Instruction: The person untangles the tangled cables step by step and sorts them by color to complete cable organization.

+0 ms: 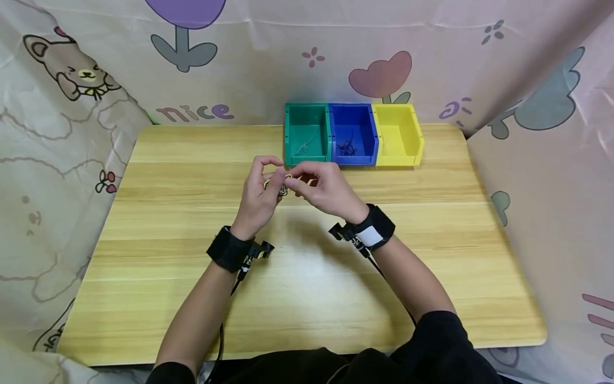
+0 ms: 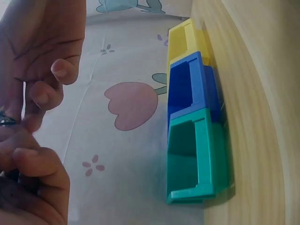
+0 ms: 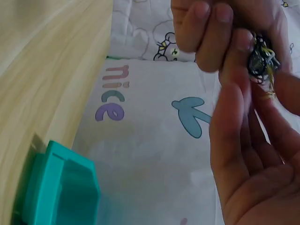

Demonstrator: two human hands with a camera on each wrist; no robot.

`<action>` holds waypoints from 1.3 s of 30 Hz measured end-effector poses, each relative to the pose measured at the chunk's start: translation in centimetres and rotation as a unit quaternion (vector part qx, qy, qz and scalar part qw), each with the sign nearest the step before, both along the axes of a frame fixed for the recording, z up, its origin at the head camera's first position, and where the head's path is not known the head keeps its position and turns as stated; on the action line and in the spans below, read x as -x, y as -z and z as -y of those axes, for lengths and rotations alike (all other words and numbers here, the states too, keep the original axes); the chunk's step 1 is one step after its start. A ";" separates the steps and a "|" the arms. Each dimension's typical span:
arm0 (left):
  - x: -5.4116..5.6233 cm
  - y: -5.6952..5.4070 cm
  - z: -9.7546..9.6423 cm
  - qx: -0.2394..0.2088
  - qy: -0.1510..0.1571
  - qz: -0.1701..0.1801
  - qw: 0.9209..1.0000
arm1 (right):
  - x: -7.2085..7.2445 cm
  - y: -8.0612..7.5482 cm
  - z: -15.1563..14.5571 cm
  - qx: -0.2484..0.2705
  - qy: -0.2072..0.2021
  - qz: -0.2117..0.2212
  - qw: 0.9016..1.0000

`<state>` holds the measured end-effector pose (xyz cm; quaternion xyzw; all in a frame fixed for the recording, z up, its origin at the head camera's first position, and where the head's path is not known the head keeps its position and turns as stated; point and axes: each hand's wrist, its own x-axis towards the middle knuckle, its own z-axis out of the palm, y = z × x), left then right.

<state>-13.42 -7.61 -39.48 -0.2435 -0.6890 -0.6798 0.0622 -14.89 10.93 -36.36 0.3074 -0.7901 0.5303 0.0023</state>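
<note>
Above the table, my left hand (image 1: pixel 259 194) holds a small tangle of thin wire-like strands (image 3: pixel 261 61), black, whitish and yellow, between thumb and fingers. My right hand (image 1: pixel 331 186) meets it from the other side, thumb and forefinger pinching at a yellowish strand (image 1: pixel 288 176) on the tangle's edge. In the left wrist view the fingers hide most of the bundle. Just beyond the hands stand three joined bins: the green bin (image 1: pixel 288 133) holds a pale strand (image 1: pixel 303 148), the blue bin (image 1: pixel 372 130) several black strands (image 1: pixel 346 148). Nothing distinct shows in the yellow bin (image 1: pixel 398 125).
The bins stand at the back edge of a light wooden table (image 1: pixel 192 224). A printed cloth (image 1: pixel 268 64) hangs behind and along both sides. Each wrist wears a black strap (image 1: pixel 230 249) with a small camera, its cable running back along the forearm.
</note>
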 end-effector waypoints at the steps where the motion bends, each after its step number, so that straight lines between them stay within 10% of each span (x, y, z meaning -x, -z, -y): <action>1: 0.0 0.0 0.0 0.003 0.002 0.001 1.000 | 0.0 0.1 0.1 0.008 0.002 -0.007 1.000; 15: -0.1 0.2 0.3 0.133 -0.034 -0.061 0.989 | 0.2 0.6 -0.8 0.139 0.084 -0.067 0.984; 27: -0.7 0.6 0.2 0.173 -0.035 -0.058 0.983 | 0.6 0.9 -1.8 0.294 0.158 -0.027 0.942; 33: -0.6 0.8 -0.3 0.182 -0.032 -0.069 0.980 | -0.1 0.5 0.0 0.148 0.118 -0.107 0.976; 39: -0.4 0.3 -0.8 0.138 -0.089 -0.089 0.982 | -1.1 0.6 1.4 0.005 0.074 -0.208 0.975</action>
